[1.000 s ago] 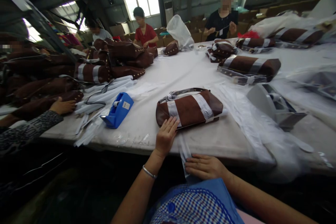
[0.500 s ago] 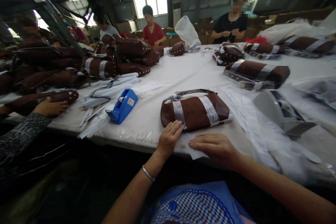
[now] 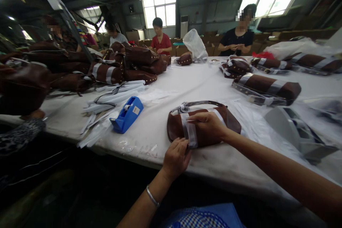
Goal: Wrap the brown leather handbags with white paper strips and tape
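Note:
A brown leather handbag (image 3: 229, 123) lies on its side at the table's front edge, with pale translucent strips around it and its wrapped handle along the far side. My right hand (image 3: 210, 123) reaches over the bag, thumb and fingers pinched on the upper part of the left plastic strip (image 3: 190, 131). At the bag's near lower edge is my left hand (image 3: 175, 158), its fingers curled together beside the strip's lower end. What those fingers grip is hidden. A blue tape dispenser (image 3: 127, 114) stands left of the bag.
A grey tape dispenser (image 3: 296, 128) stands to the right. White strips (image 3: 114, 96) lie left on the white table (image 3: 160, 114). Brown bags (image 3: 141, 55) pile up at the back left; wrapped bags (image 3: 269, 87) lie at the right. A co-worker's sleeve (image 3: 24, 133) enters at left; several people work around.
My right hand has risen from the table onto the bag and pinches the left strip. My left hand stays at the lower edge. The co-worker at left has lifted a brown bag.

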Available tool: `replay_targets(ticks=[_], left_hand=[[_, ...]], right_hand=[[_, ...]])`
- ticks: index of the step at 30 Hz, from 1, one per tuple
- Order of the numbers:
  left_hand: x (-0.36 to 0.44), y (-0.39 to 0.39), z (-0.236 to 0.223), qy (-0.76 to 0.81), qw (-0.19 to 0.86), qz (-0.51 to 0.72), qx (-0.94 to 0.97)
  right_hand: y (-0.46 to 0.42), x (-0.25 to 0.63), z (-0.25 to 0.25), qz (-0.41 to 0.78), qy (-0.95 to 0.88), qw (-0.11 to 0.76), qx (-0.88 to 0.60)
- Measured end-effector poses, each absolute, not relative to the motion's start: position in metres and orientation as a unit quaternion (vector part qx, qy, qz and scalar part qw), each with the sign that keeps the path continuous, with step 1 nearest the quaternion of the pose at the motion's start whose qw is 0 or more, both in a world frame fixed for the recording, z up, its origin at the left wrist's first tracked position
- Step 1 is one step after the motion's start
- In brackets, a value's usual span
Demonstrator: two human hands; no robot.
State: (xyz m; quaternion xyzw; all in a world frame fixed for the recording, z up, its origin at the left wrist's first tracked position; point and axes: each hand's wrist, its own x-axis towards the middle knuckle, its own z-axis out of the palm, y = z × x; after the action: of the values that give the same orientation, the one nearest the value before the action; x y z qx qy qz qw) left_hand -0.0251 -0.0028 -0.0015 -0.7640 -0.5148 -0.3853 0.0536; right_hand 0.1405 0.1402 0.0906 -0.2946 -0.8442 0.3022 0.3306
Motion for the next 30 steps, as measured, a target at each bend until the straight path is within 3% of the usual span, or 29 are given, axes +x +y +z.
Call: replay_targets(ticks=[6, 15, 21, 26, 30], left_hand=[[-0.022, 0.006, 0.001, -0.527, 0.099, -0.413, -0.736], [-0.016, 0.013, 0.009, -0.582, 0.142, -0.345, -0.723], [-0.013, 0.019, 0.022, -0.622, 0.105, -0.245, -0.736], [-0.014, 0.025, 0.026, -0.653, 0.115, -0.232, -0.712], [-0.014, 0.028, 0.029, -0.651, 0.104, -0.222, -0.718]], right_hand=[[0.167, 0.121, 0.069, 0.182, -0.886, 0.321, -0.28], [0.181, 0.115, 0.055, 0.179, -0.881, 0.279, -0.337], [0.19, 0.106, 0.06, 0.17, -0.865, 0.236, -0.409], [0.181, 0.13, 0.066, 0.17, -0.85, 0.305, -0.394], [0.155, 0.213, 0.071, 0.096, -0.83, 0.374, -0.402]])
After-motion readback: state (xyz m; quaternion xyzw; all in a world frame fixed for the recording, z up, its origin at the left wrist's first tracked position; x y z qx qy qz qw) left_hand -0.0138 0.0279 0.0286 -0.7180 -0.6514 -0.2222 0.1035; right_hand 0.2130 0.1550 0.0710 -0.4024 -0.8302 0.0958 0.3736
